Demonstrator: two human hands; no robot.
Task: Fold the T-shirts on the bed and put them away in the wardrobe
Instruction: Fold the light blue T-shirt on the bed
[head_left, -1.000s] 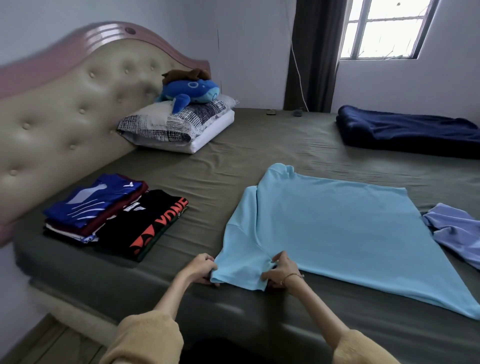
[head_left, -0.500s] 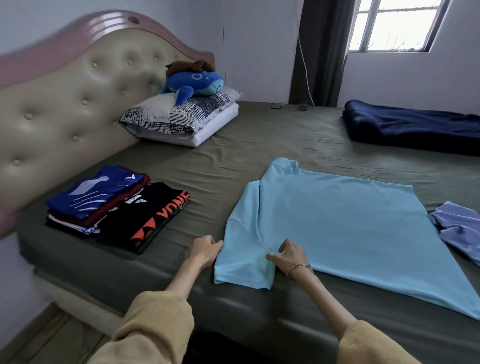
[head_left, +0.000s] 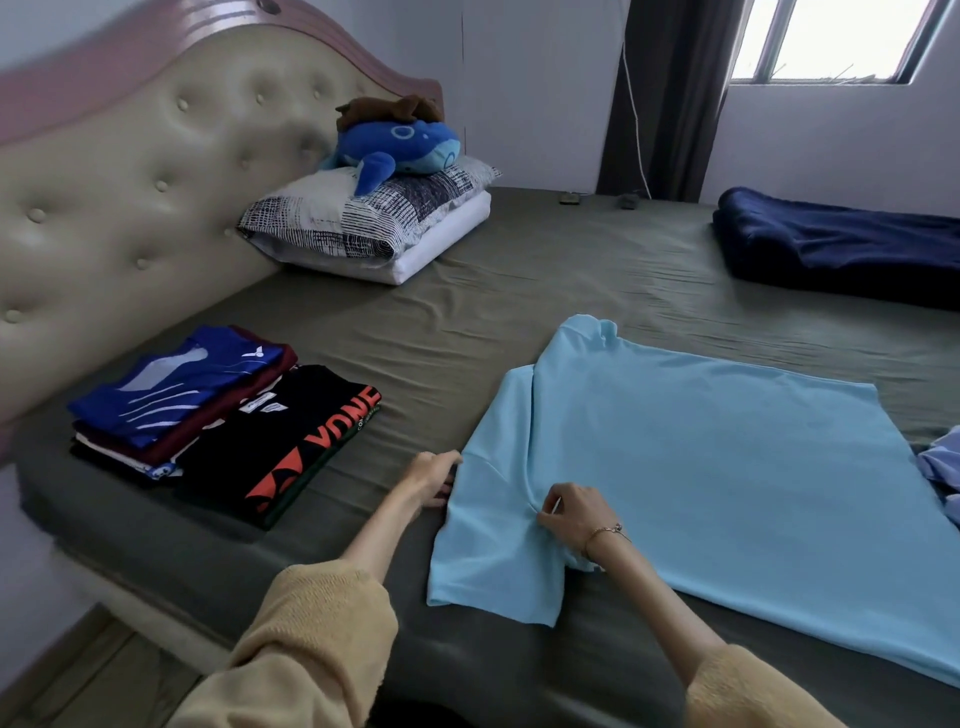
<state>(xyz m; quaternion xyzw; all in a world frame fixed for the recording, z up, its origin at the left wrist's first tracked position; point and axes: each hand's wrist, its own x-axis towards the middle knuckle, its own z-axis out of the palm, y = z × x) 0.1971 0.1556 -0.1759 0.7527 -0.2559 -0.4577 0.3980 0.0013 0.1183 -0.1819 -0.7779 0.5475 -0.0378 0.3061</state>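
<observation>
A light blue T-shirt (head_left: 701, 483) lies spread flat on the olive bed (head_left: 519, 291), its near sleeve pointing toward me. My left hand (head_left: 434, 475) grips the sleeve's outer edge near the shoulder. My right hand (head_left: 574, 514) pinches the fabric where the sleeve meets the body. To the left sit two piles of folded shirts: a blue-topped stack (head_left: 176, 389) and a black shirt with orange lettering (head_left: 291, 441). A lavender shirt (head_left: 940, 467) lies crumpled at the right edge.
A padded headboard (head_left: 130, 197) runs along the left. Pillows (head_left: 374, 228) with a blue plush whale (head_left: 400, 150) sit at the back. A dark navy blanket (head_left: 841, 249) lies far right. The floor (head_left: 78, 680) shows at lower left. No wardrobe is in view.
Both hands have slid up from the sleeve's hem toward the shoulder and armpit seam. The view has shifted slightly closer.
</observation>
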